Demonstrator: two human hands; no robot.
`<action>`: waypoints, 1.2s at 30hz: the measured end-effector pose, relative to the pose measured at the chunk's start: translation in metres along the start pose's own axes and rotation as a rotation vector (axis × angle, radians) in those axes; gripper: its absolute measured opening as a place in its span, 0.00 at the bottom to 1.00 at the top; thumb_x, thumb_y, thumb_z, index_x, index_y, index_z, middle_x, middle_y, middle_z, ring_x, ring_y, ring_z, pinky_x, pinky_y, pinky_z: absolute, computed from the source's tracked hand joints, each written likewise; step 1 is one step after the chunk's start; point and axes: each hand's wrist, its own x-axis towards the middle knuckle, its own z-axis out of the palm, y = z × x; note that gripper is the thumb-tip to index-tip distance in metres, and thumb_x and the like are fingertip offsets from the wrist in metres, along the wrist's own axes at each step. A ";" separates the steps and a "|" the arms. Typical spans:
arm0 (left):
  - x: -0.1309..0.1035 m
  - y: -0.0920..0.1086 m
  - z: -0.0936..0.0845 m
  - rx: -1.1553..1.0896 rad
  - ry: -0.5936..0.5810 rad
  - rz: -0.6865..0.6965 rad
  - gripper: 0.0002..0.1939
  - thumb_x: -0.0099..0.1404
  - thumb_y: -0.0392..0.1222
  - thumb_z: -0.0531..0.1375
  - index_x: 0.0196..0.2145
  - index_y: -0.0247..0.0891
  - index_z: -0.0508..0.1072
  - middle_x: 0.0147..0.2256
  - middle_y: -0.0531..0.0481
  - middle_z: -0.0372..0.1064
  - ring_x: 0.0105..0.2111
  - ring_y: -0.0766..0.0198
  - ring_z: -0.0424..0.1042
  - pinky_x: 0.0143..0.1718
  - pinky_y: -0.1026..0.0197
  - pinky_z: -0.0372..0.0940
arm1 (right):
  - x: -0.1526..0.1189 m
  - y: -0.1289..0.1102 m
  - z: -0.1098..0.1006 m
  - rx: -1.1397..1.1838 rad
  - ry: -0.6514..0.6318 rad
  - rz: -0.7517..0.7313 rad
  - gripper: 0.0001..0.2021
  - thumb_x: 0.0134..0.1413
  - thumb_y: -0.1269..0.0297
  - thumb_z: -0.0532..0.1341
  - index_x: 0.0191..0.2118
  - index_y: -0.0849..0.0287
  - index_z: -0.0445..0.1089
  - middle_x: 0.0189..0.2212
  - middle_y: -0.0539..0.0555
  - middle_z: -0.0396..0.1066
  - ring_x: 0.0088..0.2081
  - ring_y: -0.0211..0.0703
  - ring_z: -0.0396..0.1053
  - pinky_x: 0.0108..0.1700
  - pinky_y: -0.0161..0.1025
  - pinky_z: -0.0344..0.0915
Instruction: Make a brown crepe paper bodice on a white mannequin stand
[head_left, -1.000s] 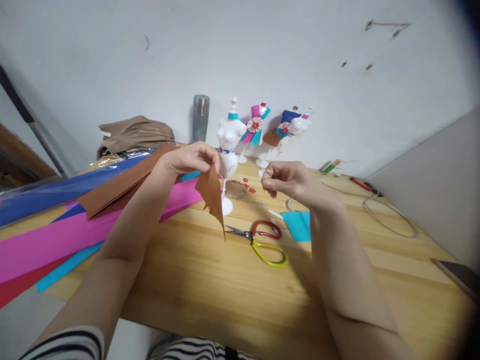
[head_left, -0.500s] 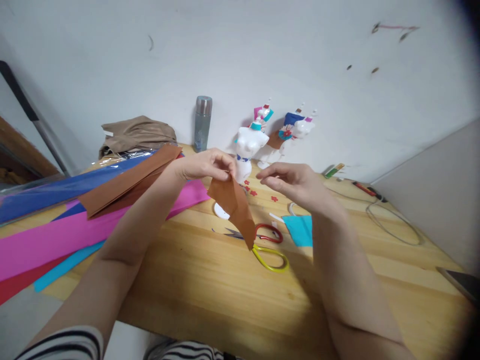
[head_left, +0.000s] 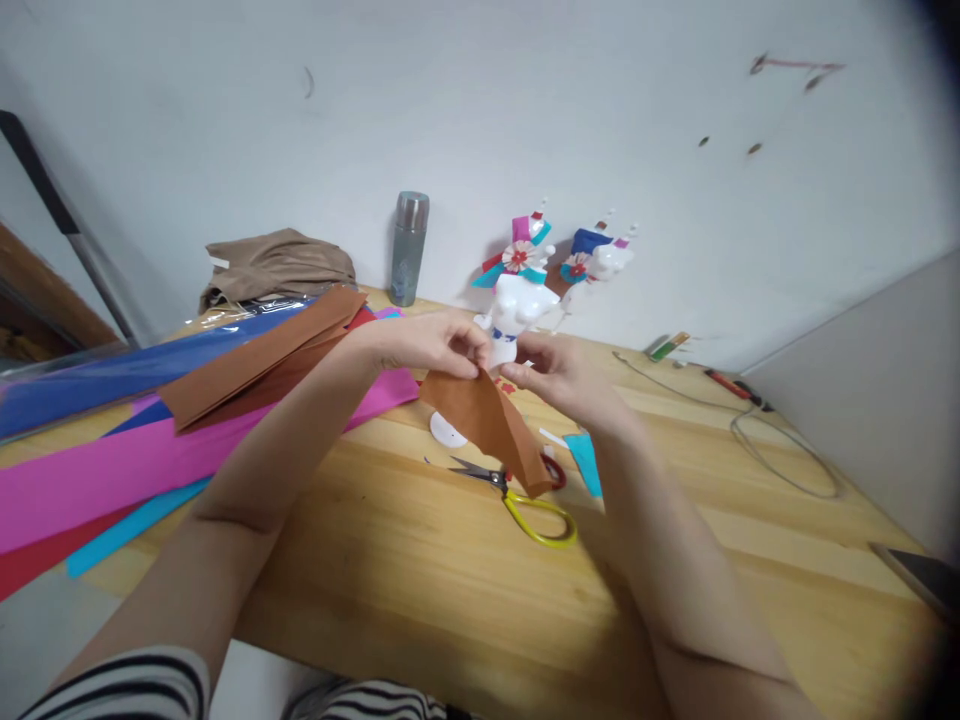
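Observation:
My left hand (head_left: 454, 345) pinches the top edge of a folded brown fabric piece (head_left: 487, 420), which hangs down at a slant. Just behind the fingers is a small white mannequin (head_left: 521, 305) with a turquoise neck band and a blue waist band. Curled fingers of my right hand (head_left: 559, 375) meet the mannequin's lower torso; its lower end is hidden. Below the fabric lie open scissors (head_left: 540, 515) with one yellow and one red handle, the red one partly covered. A white disc (head_left: 448, 430) and small red flower cutouts (head_left: 508, 386) lie close by.
Coloured fabric strips (head_left: 97, 470) and a folded brown cloth (head_left: 277, 265) fill the left side. A thermos (head_left: 409, 250) stands by the wall. Dressed mannequins (head_left: 600, 255) stand at the back. A turquoise piece (head_left: 583, 460) lies by my right forearm, a cable (head_left: 787, 480) farther right.
My right hand has come left and down to the mannequin, closer to my left hand. The mannequin has shifted right and slightly down. The brown fabric has swung right over the red scissor handle.

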 end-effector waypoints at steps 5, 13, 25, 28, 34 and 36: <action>-0.010 0.015 -0.013 0.091 -0.047 -0.004 0.04 0.55 0.36 0.64 0.30 0.38 0.79 0.33 0.51 0.76 0.37 0.62 0.73 0.43 0.63 0.64 | 0.000 0.000 0.003 0.056 -0.059 0.021 0.18 0.56 0.45 0.62 0.34 0.57 0.73 0.30 0.52 0.72 0.33 0.45 0.67 0.36 0.41 0.64; -0.033 0.048 -0.028 0.247 -0.022 -0.035 0.03 0.58 0.36 0.60 0.31 0.36 0.75 0.33 0.52 0.72 0.35 0.64 0.68 0.38 0.65 0.60 | -0.002 -0.009 -0.001 0.101 -0.143 0.028 0.20 0.55 0.44 0.65 0.41 0.57 0.76 0.37 0.55 0.78 0.37 0.48 0.72 0.39 0.43 0.69; -0.058 0.080 -0.022 0.256 0.245 -0.057 0.04 0.59 0.33 0.59 0.26 0.36 0.72 0.20 0.57 0.58 0.22 0.70 0.57 0.26 0.65 0.51 | -0.048 -0.063 -0.017 0.085 0.094 -0.074 0.27 0.58 0.34 0.59 0.42 0.54 0.80 0.34 0.58 0.81 0.37 0.49 0.78 0.38 0.44 0.75; -0.053 0.085 -0.014 0.266 0.303 -0.053 0.05 0.59 0.33 0.58 0.26 0.37 0.70 0.21 0.57 0.59 0.24 0.70 0.58 0.27 0.65 0.53 | -0.051 -0.074 -0.007 0.022 0.093 -0.049 0.26 0.55 0.38 0.63 0.45 0.55 0.79 0.37 0.58 0.81 0.37 0.51 0.79 0.37 0.45 0.75; -0.046 0.083 -0.007 0.270 0.368 -0.036 0.06 0.58 0.32 0.56 0.28 0.36 0.73 0.26 0.56 0.68 0.28 0.69 0.65 0.33 0.65 0.59 | -0.048 -0.072 -0.004 -0.034 0.302 0.008 0.10 0.54 0.53 0.67 0.31 0.54 0.77 0.25 0.53 0.78 0.27 0.45 0.73 0.28 0.41 0.69; -0.045 0.079 -0.009 0.242 0.364 -0.032 0.06 0.59 0.33 0.57 0.31 0.36 0.75 0.27 0.55 0.70 0.29 0.69 0.66 0.33 0.65 0.59 | -0.044 -0.066 -0.006 -0.002 0.366 -0.001 0.10 0.53 0.55 0.67 0.27 0.54 0.75 0.22 0.52 0.75 0.25 0.43 0.70 0.26 0.40 0.65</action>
